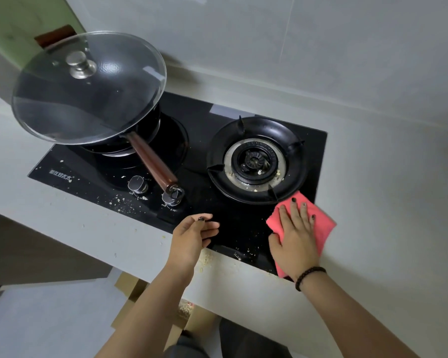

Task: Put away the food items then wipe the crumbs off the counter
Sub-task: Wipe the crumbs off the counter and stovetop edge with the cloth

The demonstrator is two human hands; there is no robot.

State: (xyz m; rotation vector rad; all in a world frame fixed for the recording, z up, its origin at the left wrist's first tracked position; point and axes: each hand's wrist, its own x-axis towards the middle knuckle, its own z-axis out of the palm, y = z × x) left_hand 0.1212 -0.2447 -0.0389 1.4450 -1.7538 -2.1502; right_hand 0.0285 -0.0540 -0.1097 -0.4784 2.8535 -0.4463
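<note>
A: Our right hand (295,236) lies flat on the pink cloth (321,223), fingers straight and spread, pressing it onto the black hob (217,130) at about five o'clock, just below the bare burner (256,161).

B: And the left hand (192,236)?

A: It hovers at six o'clock over the hob's front edge, fingers loosely curled and holding nothing.

B: Where are the crumbs (122,202)?

A: The thickest patch sits at eight o'clock, beside the knobs (137,184). More lie between our hands, some inside the burner ring, and a small heap (206,259) rests on the bench (114,236) lip under the left wrist.

B: So we judge the wiping under way, with most of it left.

A: Yes. We should keep the palm flat and the pressure even, and sweep leftward in one direction so crumbs gather instead of scattering.

B: Mind the pan (88,86) handle (150,161); it juts out over the knobs, near the eight o'clock patch.

A: We'd pass the cloth under it, then draw everything to the front edge, where the cupped left hand could catch it.
</note>
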